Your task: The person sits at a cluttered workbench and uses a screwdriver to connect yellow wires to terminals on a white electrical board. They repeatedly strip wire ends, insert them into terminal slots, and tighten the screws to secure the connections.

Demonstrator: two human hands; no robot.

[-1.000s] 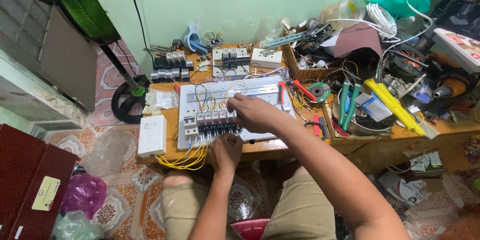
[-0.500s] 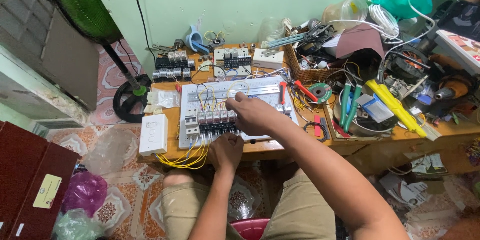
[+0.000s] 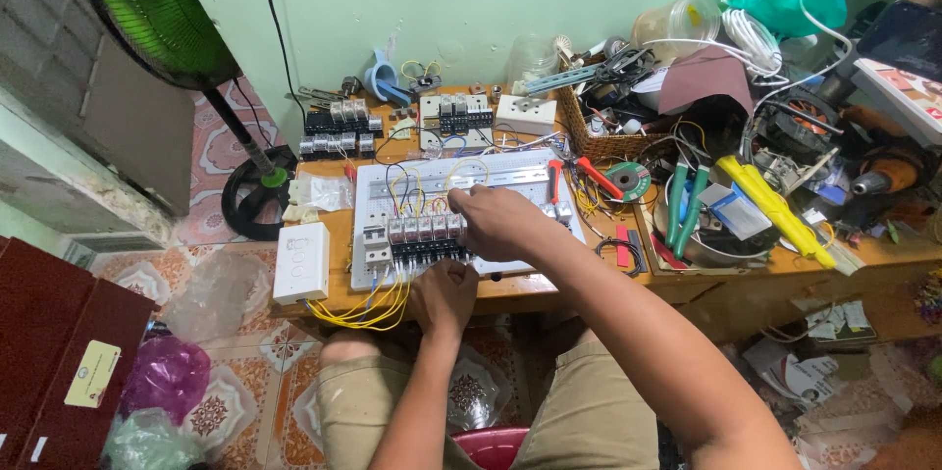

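Note:
A white perforated panel (image 3: 368,205) lies on a small wooden table (image 3: 334,225), carrying a row of circuit breakers (image 3: 417,235) with yellow, blue and black wires (image 3: 368,298) running off its front edge. My right hand (image 3: 500,220) rests over the right end of the breaker row, fingers curled down onto it. At the panel's front edge my left hand (image 3: 446,293) is closed just below the breakers; what it grips is hidden.
A white switch box (image 3: 301,262) sits left of the panel. More breakers (image 3: 339,131) and a socket (image 3: 525,114) stand behind. Pliers, a yellow tool (image 3: 775,210) and clutter fill the right bench. A green fan (image 3: 147,9) stands left.
My right hand has shifted slightly along the breaker row. The left hand stays at the panel's front edge.

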